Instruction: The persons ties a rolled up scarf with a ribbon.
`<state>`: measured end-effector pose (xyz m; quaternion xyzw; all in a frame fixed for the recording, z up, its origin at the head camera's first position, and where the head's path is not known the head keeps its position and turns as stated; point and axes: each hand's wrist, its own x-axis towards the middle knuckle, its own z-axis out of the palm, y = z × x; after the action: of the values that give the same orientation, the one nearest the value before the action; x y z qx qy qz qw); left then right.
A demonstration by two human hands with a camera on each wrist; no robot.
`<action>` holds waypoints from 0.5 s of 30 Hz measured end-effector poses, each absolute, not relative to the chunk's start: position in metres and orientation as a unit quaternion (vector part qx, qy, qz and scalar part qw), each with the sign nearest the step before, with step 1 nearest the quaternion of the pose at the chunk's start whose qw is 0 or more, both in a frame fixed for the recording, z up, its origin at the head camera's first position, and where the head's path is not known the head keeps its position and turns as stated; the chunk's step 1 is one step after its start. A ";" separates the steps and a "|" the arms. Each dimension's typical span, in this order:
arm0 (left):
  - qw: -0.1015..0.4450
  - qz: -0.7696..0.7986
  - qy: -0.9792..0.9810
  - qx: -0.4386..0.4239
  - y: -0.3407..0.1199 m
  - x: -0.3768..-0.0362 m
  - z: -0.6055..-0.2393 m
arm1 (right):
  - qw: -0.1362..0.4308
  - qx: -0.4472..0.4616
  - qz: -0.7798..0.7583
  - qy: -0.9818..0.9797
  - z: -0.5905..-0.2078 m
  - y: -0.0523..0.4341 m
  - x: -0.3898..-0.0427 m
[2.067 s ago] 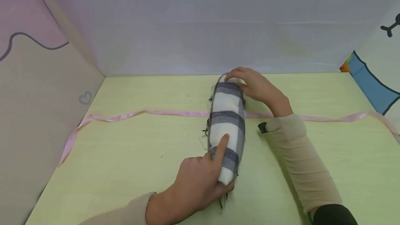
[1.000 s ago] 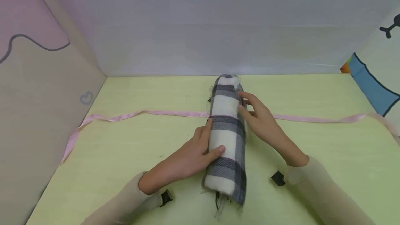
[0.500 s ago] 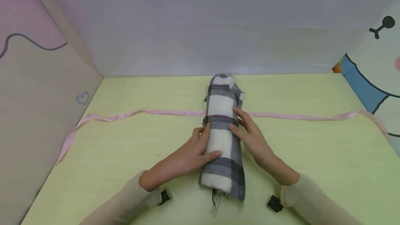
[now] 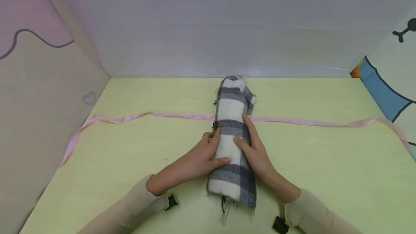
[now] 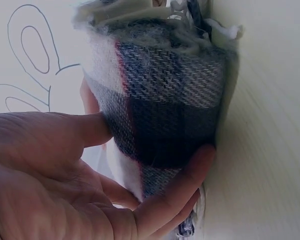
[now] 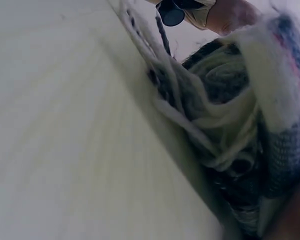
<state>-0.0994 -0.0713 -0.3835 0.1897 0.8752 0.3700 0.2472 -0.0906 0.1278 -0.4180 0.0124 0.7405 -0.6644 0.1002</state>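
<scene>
A rolled-up plaid scarf (image 4: 229,108), white and grey with fringed ends, lies lengthwise away from me on the table. On its near left side my left hand (image 4: 199,161) holds the roll, thumb on top and fingers along the side. My right hand (image 4: 260,156) grips the opposite side, its thumb on the top face. Up close in the left wrist view, the thumb and fingers of my left hand (image 5: 50,175) curve round the woven scarf (image 5: 160,125). The right wrist view shows the coiled end of the scarf (image 6: 225,75) with loose fringe (image 6: 190,125) touching the table.
A pink ribbon (image 4: 302,121) runs across the pale yellow table (image 4: 146,147) from left to right, passing behind or under the scarf. A plain whitish wall (image 4: 195,46) stands at the back, with printed panels on both sides.
My right hand has come down from the far end of the scarf to its near half. My left hand has shifted from the near end to the left side. The scarf's near end now lies lower.
</scene>
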 end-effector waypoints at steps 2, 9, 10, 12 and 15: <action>0.247 0.366 0.877 0.189 -0.071 -0.099 -0.383 | 0.103 0.011 -0.665 0.740 -0.417 0.128 -0.090; 0.238 0.363 0.881 0.190 -0.072 -0.100 -0.381 | 0.116 0.003 -0.672 0.731 -0.413 0.128 -0.093; 0.240 0.359 0.881 0.191 -0.072 -0.101 -0.382 | 0.119 0.005 -0.671 0.732 -0.412 0.128 -0.092; 0.238 0.349 0.885 0.194 -0.070 -0.100 -0.382 | 0.123 0.008 -0.670 0.732 -0.412 0.129 -0.092; 0.231 0.328 0.894 0.202 -0.067 -0.099 -0.382 | 0.128 0.011 -0.663 0.737 -0.411 0.133 -0.090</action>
<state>-0.0988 -0.0666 -0.3821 0.2018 0.8935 0.3282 0.2305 -0.0903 0.1330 -0.4108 0.0110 0.7374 -0.6630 0.1285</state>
